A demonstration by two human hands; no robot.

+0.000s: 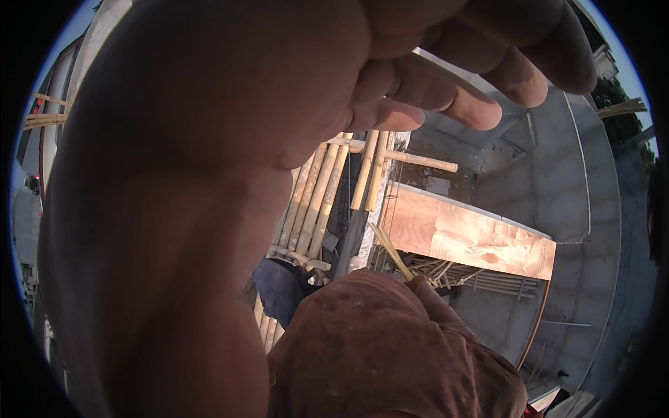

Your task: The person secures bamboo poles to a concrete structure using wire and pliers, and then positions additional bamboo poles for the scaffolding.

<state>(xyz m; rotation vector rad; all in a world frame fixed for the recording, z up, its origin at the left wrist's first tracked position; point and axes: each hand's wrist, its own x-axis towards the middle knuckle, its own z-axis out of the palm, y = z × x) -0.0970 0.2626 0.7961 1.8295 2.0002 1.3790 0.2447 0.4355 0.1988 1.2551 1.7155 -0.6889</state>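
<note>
My left hand (355, 52) is raised very close to the camera, its forearm filling the left side of the view. The fingers are loosely bent and apart, reaching to the right across the top, with nothing seen in them. Lower down, beside my brown sleeve, my right hand (418, 283) is closed around the lower end of a yellowish stick (393, 253), which looks like bamboo or wood. The stick slants up and to the left, past the left end of a plywood board (488, 240). Most of my right hand's fingers are too small to make out.
Bamboo poles (313, 202) form a platform at the middle left, with a crosswise pole (432, 162) jutting right. Dark blue cloth (279, 289) lies over part of it. Below the plywood is a stack of thin poles (505, 282). Grey concrete walls (519, 188) enclose a lower space at right.
</note>
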